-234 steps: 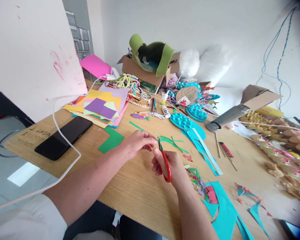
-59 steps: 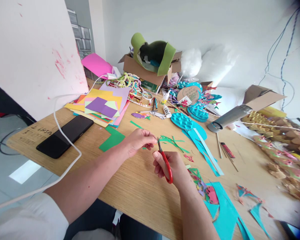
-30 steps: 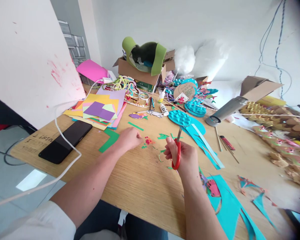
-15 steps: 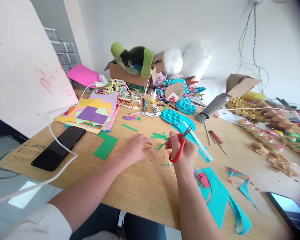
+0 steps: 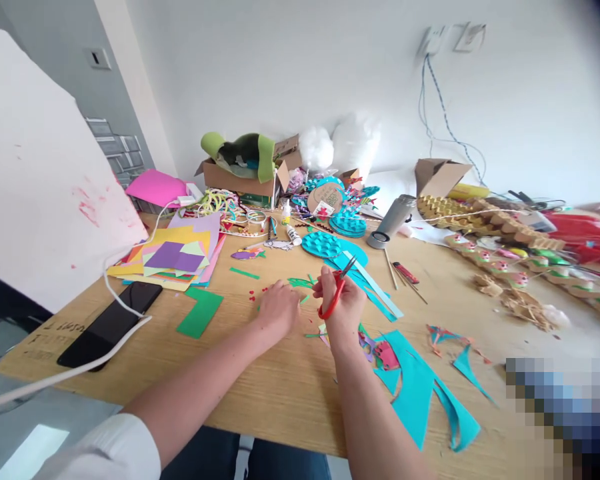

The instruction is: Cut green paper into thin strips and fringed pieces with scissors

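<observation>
My right hand (image 5: 347,307) is closed around a pair of scissors with red handles (image 5: 333,300), its metal blades pointing up and away. To its left, my left hand (image 5: 279,308) is low over the table, palm down with the fingers bent toward the wood; their tips are partly hidden, and no held thing shows. Thin green paper strips (image 5: 300,283) lie just beyond both hands. Tiny red paper pieces (image 5: 251,295) are beside the left hand. Under and beside my right wrist are colored scraps and a pink-red cutout (image 5: 387,355) on blue sheet material (image 5: 413,387).
A green sheet piece (image 5: 201,313), stacked colored paper (image 5: 167,257) and a black phone (image 5: 110,327) with a white cable across it are on the left. Farther back are a glue bottle (image 5: 294,235), blue egg-tray discs (image 5: 321,245), and a grey flask (image 5: 393,221). Blue offcuts (image 5: 467,370) lie right.
The view has shifted, so the table contents sit farther left. My left hand has lowered its fingers toward the table, uncovering small red pieces beside it. The scissors stay in my right hand.
</observation>
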A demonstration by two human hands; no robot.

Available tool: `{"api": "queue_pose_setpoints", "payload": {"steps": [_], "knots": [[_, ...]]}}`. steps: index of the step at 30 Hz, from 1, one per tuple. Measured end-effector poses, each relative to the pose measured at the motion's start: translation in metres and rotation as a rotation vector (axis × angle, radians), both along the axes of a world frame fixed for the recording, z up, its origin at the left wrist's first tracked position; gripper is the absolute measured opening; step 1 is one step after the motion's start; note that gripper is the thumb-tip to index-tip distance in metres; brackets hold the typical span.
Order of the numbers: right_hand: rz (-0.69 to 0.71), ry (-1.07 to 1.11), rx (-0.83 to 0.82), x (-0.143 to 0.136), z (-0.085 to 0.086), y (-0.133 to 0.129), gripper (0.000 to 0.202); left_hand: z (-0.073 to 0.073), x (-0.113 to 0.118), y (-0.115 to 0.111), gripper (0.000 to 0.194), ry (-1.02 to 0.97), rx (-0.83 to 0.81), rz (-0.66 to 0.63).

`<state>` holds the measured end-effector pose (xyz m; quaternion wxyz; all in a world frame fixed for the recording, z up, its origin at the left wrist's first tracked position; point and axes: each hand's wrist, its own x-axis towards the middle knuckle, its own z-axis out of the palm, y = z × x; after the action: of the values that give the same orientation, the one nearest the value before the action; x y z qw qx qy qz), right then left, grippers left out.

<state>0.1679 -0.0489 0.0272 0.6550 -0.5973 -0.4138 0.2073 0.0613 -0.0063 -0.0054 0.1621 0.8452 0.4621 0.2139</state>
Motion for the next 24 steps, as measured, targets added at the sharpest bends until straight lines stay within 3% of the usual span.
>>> {"api": "queue_pose_setpoints", "payload": {"steps": [3, 6, 9, 13, 24], "knots": [[-0.058, 0.012, 0.058, 0.002, 0.0, 0.001, 0.035, 0.002, -0.005, 0.012, 0.011, -0.269, -0.272, 0.08], [-0.085, 0.038, 0.131, 0.005, -0.002, 0.005, 0.031, 0.006, -0.016, 0.017, 0.009, -0.724, -0.646, 0.111], [-0.018, 0.036, 0.06, 0.008, -0.008, 0.012, 0.032, 0.012, -0.026, 0.013, 0.022, -0.965, -0.787, 0.057], [0.153, 0.08, -0.07, 0.009, -0.018, 0.019, 0.039, 0.017, -0.03, 0.004, 0.023, -1.032, -0.85, 0.004], [0.157, 0.041, -0.054, 0.007, -0.018, 0.017, 0.023, 0.002, -0.037, 0.005, 0.026, -0.959, -0.973, -0.098]]}}
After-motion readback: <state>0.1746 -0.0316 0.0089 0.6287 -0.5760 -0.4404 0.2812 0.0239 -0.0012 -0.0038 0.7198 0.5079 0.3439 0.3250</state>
